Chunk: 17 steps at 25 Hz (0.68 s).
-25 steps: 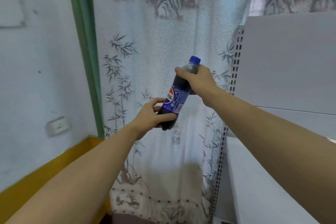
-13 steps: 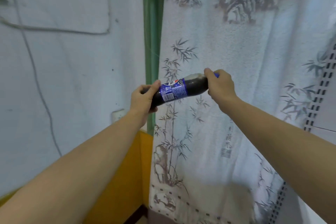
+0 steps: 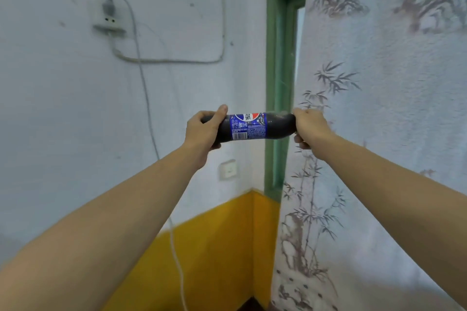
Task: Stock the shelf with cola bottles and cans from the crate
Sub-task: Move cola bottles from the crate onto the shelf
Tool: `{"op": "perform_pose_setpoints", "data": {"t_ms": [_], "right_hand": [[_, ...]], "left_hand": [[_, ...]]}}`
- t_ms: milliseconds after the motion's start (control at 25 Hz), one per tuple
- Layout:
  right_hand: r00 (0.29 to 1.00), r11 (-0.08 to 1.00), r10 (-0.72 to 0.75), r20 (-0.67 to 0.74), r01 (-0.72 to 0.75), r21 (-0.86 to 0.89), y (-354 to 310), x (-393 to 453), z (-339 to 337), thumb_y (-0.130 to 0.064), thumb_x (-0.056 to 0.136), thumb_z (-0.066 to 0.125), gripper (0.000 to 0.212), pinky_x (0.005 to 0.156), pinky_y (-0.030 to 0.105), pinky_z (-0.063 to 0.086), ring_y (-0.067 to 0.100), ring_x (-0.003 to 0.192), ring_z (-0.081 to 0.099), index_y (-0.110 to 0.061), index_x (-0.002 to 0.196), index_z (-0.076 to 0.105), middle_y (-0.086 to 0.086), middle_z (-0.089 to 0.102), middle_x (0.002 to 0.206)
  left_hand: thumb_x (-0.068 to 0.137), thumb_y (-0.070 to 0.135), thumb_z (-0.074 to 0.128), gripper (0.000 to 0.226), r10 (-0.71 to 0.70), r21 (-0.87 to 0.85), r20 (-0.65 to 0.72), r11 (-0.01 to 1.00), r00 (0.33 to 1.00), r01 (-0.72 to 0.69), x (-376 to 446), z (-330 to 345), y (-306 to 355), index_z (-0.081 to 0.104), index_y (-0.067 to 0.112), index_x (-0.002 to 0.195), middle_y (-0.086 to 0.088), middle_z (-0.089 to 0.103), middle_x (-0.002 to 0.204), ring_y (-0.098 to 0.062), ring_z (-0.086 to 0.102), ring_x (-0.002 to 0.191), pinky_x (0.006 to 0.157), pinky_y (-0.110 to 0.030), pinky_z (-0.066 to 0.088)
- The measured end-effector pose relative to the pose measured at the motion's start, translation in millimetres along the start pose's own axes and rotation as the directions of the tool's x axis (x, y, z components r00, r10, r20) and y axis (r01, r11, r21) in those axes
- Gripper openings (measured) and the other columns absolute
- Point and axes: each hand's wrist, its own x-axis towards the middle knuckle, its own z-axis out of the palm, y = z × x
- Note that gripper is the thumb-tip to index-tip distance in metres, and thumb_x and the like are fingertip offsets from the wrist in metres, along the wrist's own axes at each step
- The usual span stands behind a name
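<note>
Holding a cola bottle [image 3: 249, 127] level at frame centre, both hands out in front of wall and curtain [image 3: 379, 134]. Left hand [image 3: 202, 131] wraps the base end, thumb over top; right hand [image 3: 309, 126] fingers curl tight round the cap end, cap hidden. Two-end grip probably steadies it for carrying or label check. Shelf and crate not in view.

The right hand [image 3: 312, 129] covers the cola bottle's [image 3: 250, 127] cap end; the left hand [image 3: 202, 131] hides its base. At 6 o'clock, both forearms run off-frame. Label print is unreadable.
</note>
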Motion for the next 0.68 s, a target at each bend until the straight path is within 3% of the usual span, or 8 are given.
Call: {"op": "perform_pose_setpoints", "data": {"t_ms": [280, 480, 600, 680], "right_hand": [[0.967, 0.989, -0.074, 0.243, 0.040, 0.142, -37.3, -25.7, 174.0, -0.029, 0.093, 0.042, 0.021, 0.051, 0.029, 0.035, 0.023, 0.057, 0.045, -0.015, 0.081, 0.049, 0.007, 0.050, 0.073], [0.876, 0.942, -0.292, 0.385, 0.193, 0.274, -75.8, -89.2, 289.5, -0.026, 0.094, 0.043, 0.031, 0.053, 0.030, 0.028, 0.021, 0.058, 0.033, -0.014, 0.067, 0.037, 0.002, 0.039, 0.064], [0.821, 0.916, -0.357, 0.446, 0.215, 0.338, -93.9, -120.3, 318.0, -0.024, 0.096, 0.043, 0.034, 0.052, 0.030, 0.028, 0.019, 0.056, 0.034, -0.013, 0.065, 0.038, 0.002, 0.040, 0.062], [0.790, 0.907, -0.381, 0.480, 0.220, 0.358, -99.1, -120.0, 322.6, -0.025, 0.096, 0.044, 0.034, 0.053, 0.030, 0.030, 0.019, 0.055, 0.037, -0.013, 0.064, 0.040, 0.002, 0.042, 0.061]], "left_hand": [[0.092, 0.055, 0.064, 0.041, 0.044, 0.216, -0.265, 0.976, 0.963, 0.015, -8.6, -168.5, 25.8, 0.062, 0.017, 0.106, -0.002, 0.070, 0.107, -0.022, 0.067, 0.094, 0.065, -0.033, 0.055], [0.091, 0.057, 0.064, 0.043, 0.119, 0.310, -0.561, 0.948, 0.819, 0.075, -58.4, -279.6, 51.7, 0.062, 0.016, 0.104, -0.003, 0.069, 0.107, -0.021, 0.065, 0.090, 0.059, -0.030, 0.054], [0.089, 0.059, 0.065, 0.048, 0.177, 0.368, -0.657, 0.924, 0.733, 0.106, -80.6, -316.6, 64.4, 0.063, 0.014, 0.108, -0.007, 0.069, 0.108, -0.021, 0.066, 0.085, 0.055, -0.029, 0.054], [0.088, 0.062, 0.064, 0.051, 0.174, 0.381, -0.679, 0.914, 0.713, 0.141, -81.9, -325.0, 68.9, 0.063, 0.015, 0.109, -0.007, 0.070, 0.109, -0.023, 0.068, 0.087, 0.053, -0.028, 0.054]]}}
